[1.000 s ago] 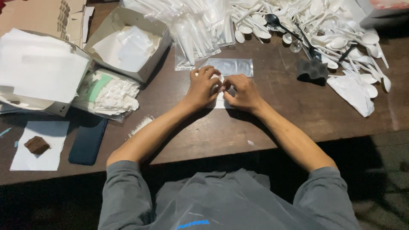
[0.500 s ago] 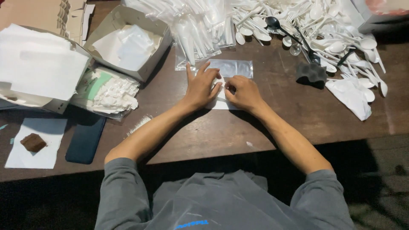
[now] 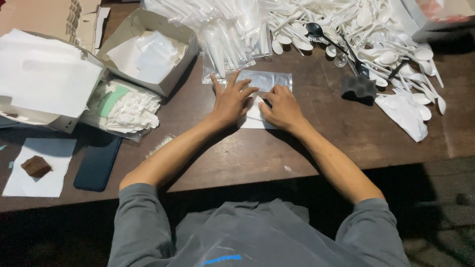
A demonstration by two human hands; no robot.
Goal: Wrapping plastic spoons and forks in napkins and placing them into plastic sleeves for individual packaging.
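Dark brown wooden table (image 3: 307,148), your left hand (image 3: 231,101) flat with fingers spread and your right hand (image 3: 282,106) curled, both pressing a white folded paper napkin (image 3: 253,117), its long axis running away from you, clear plastic sleeve (image 3: 269,79) lying crosswise just beyond your fingertips.

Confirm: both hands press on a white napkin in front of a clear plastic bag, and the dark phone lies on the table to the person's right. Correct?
Not quite. The head view shows the dark phone on the person's left, beside the paper with the brown piece. The rest holds: the left hand and right hand rest on the white napkin in front of the clear plastic bag.
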